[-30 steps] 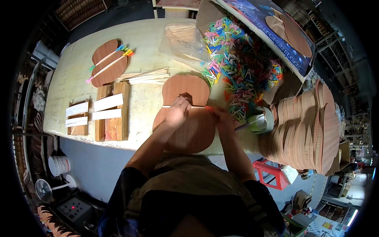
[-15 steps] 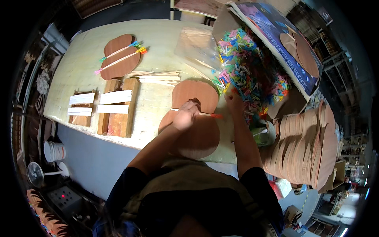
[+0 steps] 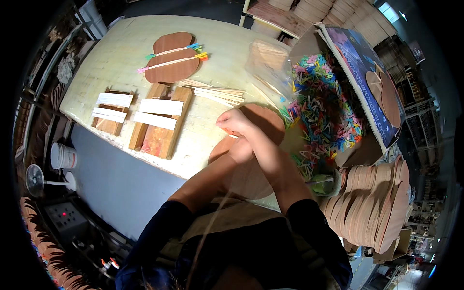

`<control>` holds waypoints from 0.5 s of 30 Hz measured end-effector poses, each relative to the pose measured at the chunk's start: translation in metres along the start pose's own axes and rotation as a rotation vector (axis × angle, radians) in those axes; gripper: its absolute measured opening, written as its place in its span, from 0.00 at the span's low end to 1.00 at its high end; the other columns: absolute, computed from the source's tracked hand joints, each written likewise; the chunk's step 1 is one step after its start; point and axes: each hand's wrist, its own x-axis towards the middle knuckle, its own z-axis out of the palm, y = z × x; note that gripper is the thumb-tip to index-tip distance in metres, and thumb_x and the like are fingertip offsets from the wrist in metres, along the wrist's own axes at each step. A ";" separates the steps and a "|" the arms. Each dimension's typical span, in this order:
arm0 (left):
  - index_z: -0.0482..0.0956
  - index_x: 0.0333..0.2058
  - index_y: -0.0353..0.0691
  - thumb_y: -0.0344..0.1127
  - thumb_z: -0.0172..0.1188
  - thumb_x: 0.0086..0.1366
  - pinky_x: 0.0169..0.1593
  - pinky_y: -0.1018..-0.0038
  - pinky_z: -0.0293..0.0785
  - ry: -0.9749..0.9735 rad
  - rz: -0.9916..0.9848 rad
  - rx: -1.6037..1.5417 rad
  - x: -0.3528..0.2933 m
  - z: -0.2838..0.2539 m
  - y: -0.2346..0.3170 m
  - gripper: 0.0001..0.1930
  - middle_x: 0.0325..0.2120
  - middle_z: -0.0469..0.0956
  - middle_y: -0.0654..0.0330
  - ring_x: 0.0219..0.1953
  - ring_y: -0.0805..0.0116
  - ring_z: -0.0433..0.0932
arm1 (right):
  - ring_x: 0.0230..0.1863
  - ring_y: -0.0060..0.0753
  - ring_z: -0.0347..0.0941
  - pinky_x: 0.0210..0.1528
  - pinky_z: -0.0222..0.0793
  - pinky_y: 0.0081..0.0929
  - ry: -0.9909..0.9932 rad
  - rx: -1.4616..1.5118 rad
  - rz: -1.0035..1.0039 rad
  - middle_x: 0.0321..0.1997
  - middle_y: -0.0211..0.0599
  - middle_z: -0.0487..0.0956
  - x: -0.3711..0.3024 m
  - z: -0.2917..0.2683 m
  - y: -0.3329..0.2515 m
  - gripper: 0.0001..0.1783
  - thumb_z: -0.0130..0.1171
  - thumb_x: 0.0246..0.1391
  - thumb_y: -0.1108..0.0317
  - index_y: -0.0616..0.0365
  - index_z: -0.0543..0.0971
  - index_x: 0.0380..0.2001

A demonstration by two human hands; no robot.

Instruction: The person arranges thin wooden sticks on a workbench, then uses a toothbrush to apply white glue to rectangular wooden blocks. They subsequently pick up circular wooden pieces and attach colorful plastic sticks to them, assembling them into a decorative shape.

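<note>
A reddish-brown guitar-shaped wood panel lies before me, partly covered by my forearms. The end of a thin pale wood strip shows at its waist. My right hand crosses over my left arm to the panel's left edge. Its fingers are closed in a pinch on a small orange-red plastic clip, at the strip's end. My left hand rests on the panel just below the strip, its fingers hidden behind my right wrist.
Farther left lies another panel with two clipped strips. Loose wood strips and wooden blocks with white-topped bars are nearby. To the right are a carton, a heap of colourful clips, a green cup and stacked panels.
My right hand has moved left from the clip heap, across my left arm, to the panel's left edge with a clip. The whole view has shifted and tilted.
</note>
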 end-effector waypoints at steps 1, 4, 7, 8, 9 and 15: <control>0.78 0.38 0.36 0.32 0.52 0.58 0.50 0.58 0.69 -0.007 0.002 0.038 0.000 -0.001 0.001 0.11 0.39 0.78 0.47 0.46 0.45 0.74 | 0.26 0.19 0.72 0.24 0.67 0.23 -0.036 -0.029 0.018 0.26 0.32 0.80 0.003 -0.002 0.003 0.07 0.63 0.50 0.69 0.61 0.83 0.31; 0.78 0.39 0.36 0.30 0.53 0.56 0.51 0.58 0.69 -0.015 0.070 0.126 -0.002 -0.003 -0.002 0.12 0.39 0.78 0.47 0.46 0.45 0.74 | 0.24 0.20 0.71 0.24 0.67 0.23 -0.086 -0.063 0.088 0.24 0.32 0.79 0.007 -0.004 0.008 0.07 0.62 0.51 0.70 0.62 0.83 0.30; 0.77 0.34 0.37 0.28 0.53 0.54 0.50 0.61 0.69 -0.049 -0.055 -0.170 -0.004 0.012 -0.028 0.09 0.38 0.77 0.49 0.46 0.48 0.73 | 0.24 0.24 0.71 0.25 0.67 0.25 0.104 -0.121 -0.089 0.26 0.34 0.80 0.014 -0.015 0.025 0.08 0.64 0.50 0.70 0.61 0.83 0.33; 0.76 0.33 0.37 0.27 0.53 0.53 0.50 0.61 0.69 -0.063 -0.046 -0.157 -0.004 0.009 -0.027 0.08 0.38 0.76 0.50 0.46 0.49 0.73 | 0.25 0.28 0.73 0.28 0.68 0.27 0.221 -0.222 -0.329 0.29 0.35 0.80 0.014 -0.026 0.027 0.08 0.63 0.49 0.70 0.60 0.83 0.34; 0.75 0.31 0.37 0.25 0.53 0.52 0.49 0.62 0.69 -0.102 0.052 0.003 0.002 -0.007 0.004 0.06 0.37 0.75 0.51 0.46 0.51 0.72 | 0.27 0.32 0.74 0.30 0.70 0.30 0.360 -0.323 -0.552 0.31 0.36 0.81 0.007 -0.045 0.036 0.09 0.63 0.48 0.70 0.59 0.83 0.35; 0.70 0.25 0.38 0.20 0.55 0.49 0.45 0.64 0.70 -0.048 0.268 0.267 0.005 -0.019 0.022 0.06 0.36 0.74 0.55 0.42 0.52 0.72 | 0.56 0.49 0.66 0.55 0.63 0.42 1.040 -1.096 -0.322 0.51 0.41 0.73 -0.071 -0.152 0.129 0.17 0.62 0.42 0.69 0.49 0.81 0.40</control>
